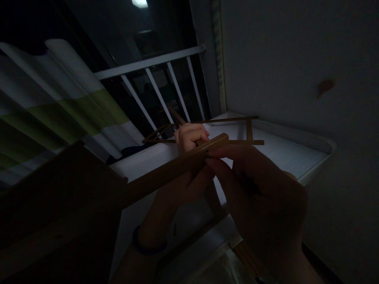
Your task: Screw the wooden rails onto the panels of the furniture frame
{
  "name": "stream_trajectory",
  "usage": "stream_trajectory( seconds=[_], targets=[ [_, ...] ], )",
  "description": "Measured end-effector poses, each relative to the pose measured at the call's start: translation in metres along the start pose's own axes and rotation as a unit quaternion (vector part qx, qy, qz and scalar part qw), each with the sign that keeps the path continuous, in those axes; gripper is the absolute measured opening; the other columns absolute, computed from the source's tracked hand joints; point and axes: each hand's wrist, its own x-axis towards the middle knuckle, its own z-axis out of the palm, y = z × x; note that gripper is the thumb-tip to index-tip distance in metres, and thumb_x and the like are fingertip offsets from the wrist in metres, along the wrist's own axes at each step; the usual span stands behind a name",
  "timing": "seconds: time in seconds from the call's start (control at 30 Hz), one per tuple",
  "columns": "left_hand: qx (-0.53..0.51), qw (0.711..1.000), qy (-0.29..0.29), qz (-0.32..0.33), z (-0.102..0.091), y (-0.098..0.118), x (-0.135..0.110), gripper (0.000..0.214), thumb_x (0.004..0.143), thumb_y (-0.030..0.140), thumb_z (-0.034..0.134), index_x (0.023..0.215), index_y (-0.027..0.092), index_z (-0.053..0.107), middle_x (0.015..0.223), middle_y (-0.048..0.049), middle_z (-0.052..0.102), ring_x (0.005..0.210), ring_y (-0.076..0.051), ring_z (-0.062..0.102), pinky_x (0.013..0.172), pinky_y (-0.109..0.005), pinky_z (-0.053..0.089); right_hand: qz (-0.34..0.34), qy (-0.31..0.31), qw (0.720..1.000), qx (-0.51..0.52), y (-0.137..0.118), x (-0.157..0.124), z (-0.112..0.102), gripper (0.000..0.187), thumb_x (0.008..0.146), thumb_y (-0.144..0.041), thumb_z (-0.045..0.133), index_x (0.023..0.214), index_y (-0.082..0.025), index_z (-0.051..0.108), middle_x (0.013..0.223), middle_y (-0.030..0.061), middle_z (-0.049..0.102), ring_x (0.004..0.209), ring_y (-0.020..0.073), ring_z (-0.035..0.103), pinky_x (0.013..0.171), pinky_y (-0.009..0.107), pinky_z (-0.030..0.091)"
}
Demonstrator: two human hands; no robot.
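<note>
Pinching: right grip (263,193), small dark piece (207,154) against long brown wooden bar (166,170) | left grip (189,137): curled round brown wooden strut (178,116)

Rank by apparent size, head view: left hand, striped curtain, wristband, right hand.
Largest to smallest:
1. Striped curtain
2. Right hand
3. Left hand, partly hidden behind wood
4. Wristband

Apparent size only; the right hand looks nearer the camera.

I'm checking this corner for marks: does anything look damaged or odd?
Yes: a brown patch stands out on the mostly plain wall, upper right; whether stain or damage, I cannot tell. The dimly lit wooden bar shows no obvious break.
</note>
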Motion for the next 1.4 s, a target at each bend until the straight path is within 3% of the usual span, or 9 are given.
stream_trajectory(
  seconds=[0.23,0.37,0.63,0.73,0.93,1.07,1.17,1.27,1.4],
  targets=[
    [-0.023,0.999,0.034,0.018,0.008,-0.007,-0.002,0.028,0.083,0.048,0.033,0.092,0.022,0.039,0.092,-0.0066,0.042,0.088,-0.022,0.041,0.082,-0.043,0.035,0.026,0.017,0.998,0.058,0.000,-0.006,0.003,0.009,0.078,-0.015,0.059,0.083,-0.023,0.059,0.051,-0.0088,0.045,0.038,0.0045,0.033,0.036,0.017,0.027],
    [-0.025,0.998,0.048,0.017,0.008,-0.005,-0.002,0.028,0.082,0.050,0.034,0.091,0.024,0.038,0.089,-0.0053,0.043,0.087,-0.022,0.042,0.085,-0.045,0.033,0.048,-0.011,0.992,0.112,0.002,-0.008,0.004,0.012,0.079,-0.014,0.057,0.086,-0.024,0.059,0.053,-0.0083,0.045,0.040,0.0049,0.036,0.037,0.017,0.029],
    [-0.052,0.998,0.015,-0.013,0.002,0.002,-0.003,0.027,0.081,0.044,0.039,0.096,0.022,0.038,0.096,-0.0060,0.039,0.093,-0.023,0.039,0.088,-0.046,0.030,0.129,0.009,0.983,0.131,0.005,-0.016,0.004,0.011,0.078,-0.023,0.060,0.086,-0.024,0.053,0.049,-0.0092,0.028,0.038,0.0064,0.030,0.036,0.018,0.024],
    [-0.057,0.998,0.006,-0.020,0.001,0.003,-0.002,0.024,0.077,0.037,0.044,0.095,0.021,0.037,0.097,-0.0060,0.039,0.094,-0.023,0.039,0.091,-0.049,0.027,0.150,0.016,0.982,0.110,0.008,-0.024,-0.007,0.009,0.081,-0.029,0.053,0.089,-0.025,0.055,0.055,-0.0055,0.041,0.044,0.0080,0.039,0.039,0.018,0.030],
    [-0.076,0.996,0.026,-0.024,0.000,0.006,-0.002,0.026,0.072,0.027,0.048,0.094,0.023,0.035,0.093,-0.0039,0.040,0.094,-0.023,0.040,0.093,-0.049,0.026,0.130,-0.059,0.979,0.143,0.005,-0.023,-0.028,0.018,0.086,-0.029,0.042,0.089,-0.030,0.060,0.059,-0.0015,0.052,0.055,0.0147,0.051,0.050,0.023,0.040],
    [-0.082,0.996,0.017,-0.023,0.001,0.003,-0.005,0.025,0.073,0.034,0.046,0.093,0.022,0.038,0.095,-0.0052,0.040,0.094,-0.024,0.039,0.089,-0.048,0.029,0.090,0.010,0.986,0.138,-0.007,-0.012,-0.029,0.014,0.085,-0.024,0.046,0.088,-0.028,0.059,0.078,-0.0006,0.060,0.077,0.0132,0.055,0.068,0.021,0.043],
    [-0.090,0.996,0.020,-0.013,0.002,0.000,-0.005,0.035,0.073,0.050,0.047,0.093,0.023,0.038,0.094,-0.0052,0.040,0.094,-0.024,0.039,0.088,-0.047,0.030,0.084,0.038,0.986,0.139,-0.011,-0.007,-0.029,0.013,0.083,-0.024,0.052,0.092,-0.029,0.060,0.073,-0.0014,0.061,0.071,0.0114,0.057,0.061,0.017,0.046],
    [-0.099,0.994,0.032,-0.011,0.003,-0.002,-0.005,0.053,0.066,0.069,0.046,0.092,0.023,0.038,0.092,-0.0043,0.039,0.091,-0.024,0.039,0.088,-0.047,0.030,0.102,0.022,0.983,0.152,-0.009,-0.004,-0.031,0.011,0.078,-0.026,0.059,0.088,-0.028,0.065,0.074,0.0007,0.065,0.064,0.0124,0.059,0.051,0.016,0.047],
    [-0.113,0.993,0.038,-0.014,0.005,-0.003,-0.006,0.063,0.059,0.077,0.046,0.092,0.023,0.039,0.092,-0.0042,0.040,0.091,-0.024,0.039,0.085,-0.045,0.031,0.145,0.011,0.956,0.256,-0.009,0.000,-0.028,0.014,0.077,-0.027,0.060,0.090,-0.028,0.066,0.073,0.0030,0.066,0.053,0.0117,0.057,0.039,0.016,0.045]
  ],
)
